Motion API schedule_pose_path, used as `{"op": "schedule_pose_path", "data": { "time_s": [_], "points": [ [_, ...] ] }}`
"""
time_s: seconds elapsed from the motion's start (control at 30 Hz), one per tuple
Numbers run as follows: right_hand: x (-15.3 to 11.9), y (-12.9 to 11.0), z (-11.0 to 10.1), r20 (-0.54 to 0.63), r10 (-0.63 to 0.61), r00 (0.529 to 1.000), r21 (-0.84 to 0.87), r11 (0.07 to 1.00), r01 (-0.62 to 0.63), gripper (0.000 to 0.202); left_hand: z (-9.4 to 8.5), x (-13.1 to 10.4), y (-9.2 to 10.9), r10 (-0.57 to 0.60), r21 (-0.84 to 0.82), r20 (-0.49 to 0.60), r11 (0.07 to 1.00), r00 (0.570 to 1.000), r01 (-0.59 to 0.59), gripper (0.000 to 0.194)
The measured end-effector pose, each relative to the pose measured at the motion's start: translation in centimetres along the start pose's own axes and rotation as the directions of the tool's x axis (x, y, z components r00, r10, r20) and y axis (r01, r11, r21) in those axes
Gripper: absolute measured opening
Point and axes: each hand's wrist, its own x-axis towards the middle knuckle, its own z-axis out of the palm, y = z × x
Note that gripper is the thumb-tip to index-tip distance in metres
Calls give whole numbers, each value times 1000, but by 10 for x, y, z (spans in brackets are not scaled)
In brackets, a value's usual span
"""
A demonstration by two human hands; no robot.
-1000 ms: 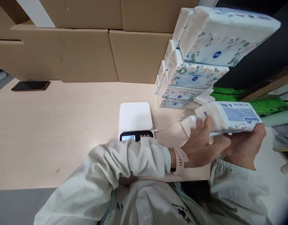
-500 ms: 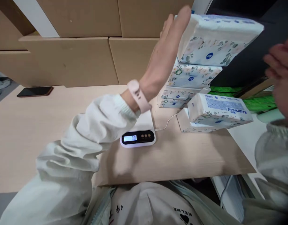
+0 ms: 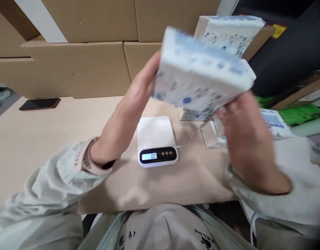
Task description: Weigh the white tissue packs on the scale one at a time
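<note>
Since the tissue pack (image 3: 199, 71) has come off its pile (image 3: 195, 115), the left hand (image 3: 140, 86) and right hand (image 3: 244, 128) grip it, the scale (image 3: 156, 130) unloaded.

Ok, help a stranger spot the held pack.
Find the flat beige table, then the stack of boxy white floral packs at its back right. Overlapping that in view is a tilted boxy white floral pack, the only one held between left hand and right hand.

Apparently a packing or weighing spot in a workroom: the plain table (image 3: 71, 121) bears a digital scale (image 3: 156, 132) (lit, reading 0.0) beside stacked packs (image 3: 229, 33), with brown cartons (image 3: 100, 69) walling the far side.
</note>
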Motion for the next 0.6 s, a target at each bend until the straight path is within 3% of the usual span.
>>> {"op": "schedule_pose_path", "data": {
  "time_s": [0.07, 0.17, 0.27, 0.37, 0.47, 0.6],
  "points": [
    [-19, 16, 25, 124, 42, 991, 125, 990, -58, 71, -12, -23, -16, -10, 4, -3, 1000, 1000, 10, 68],
    [-33, 50, 53, 256, 90, 963, 158, 978, -134, 74, -29, -56, -42, -52, -37, 60, 998, 997, 55, 67],
    [-35, 80, 69, 296, 137, 945, 139, 973, -184, 75, -44, -77, -66, -121, -131, 187, 980, 975, 147, 62],
    [-37, 98, 73, 303, 158, 940, 82, 978, -190, 75, -53, -87, -82, -139, -140, 227, 975, 964, 173, 56],
    [-44, 107, 71, 232, 71, 970, 20, 997, -77, 70, -59, -94, -93, -128, -70, 217, 987, 968, 146, 54],
    [-54, 117, 62, -6, -51, 999, -57, 997, 50, 57, -64, -105, -103, -122, 11, 112, 993, 986, 121, 54]
  ]
}}
